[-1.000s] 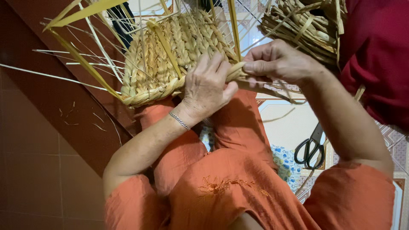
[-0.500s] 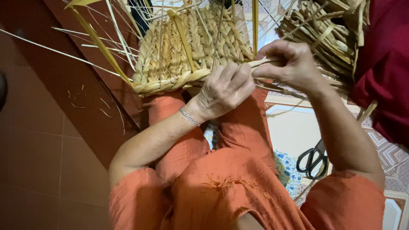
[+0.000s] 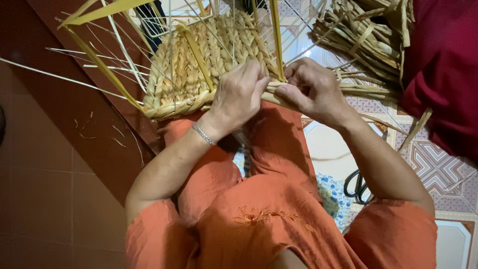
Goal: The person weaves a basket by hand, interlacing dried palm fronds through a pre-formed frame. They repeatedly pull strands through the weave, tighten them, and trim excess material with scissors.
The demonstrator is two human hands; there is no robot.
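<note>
Reddish-brown tiled floor (image 3: pixel 45 199), dark wooden board (image 3: pixel 94 124), patterned floor tiles (image 3: pixel 438 169), bright indoor light.

Loose straw spokes (image 3: pixel 99 65) are fanning out left of the woven basket (image 3: pixel 199 65), a straw bundle (image 3: pixel 363 40) is crowding the right, while bare tiled floor (image 3: pixel 50 199) is lying open lower left.

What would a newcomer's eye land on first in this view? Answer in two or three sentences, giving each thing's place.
First, the half-woven straw basket at top centre, loose yellow strips fanning out from it. Both hands meet at its lower edge: the left hand presses on the weave, and the right hand pinches a strand. A second bundle of woven straw sits at top right, and black scissors lie on the patterned floor lower right.
</note>
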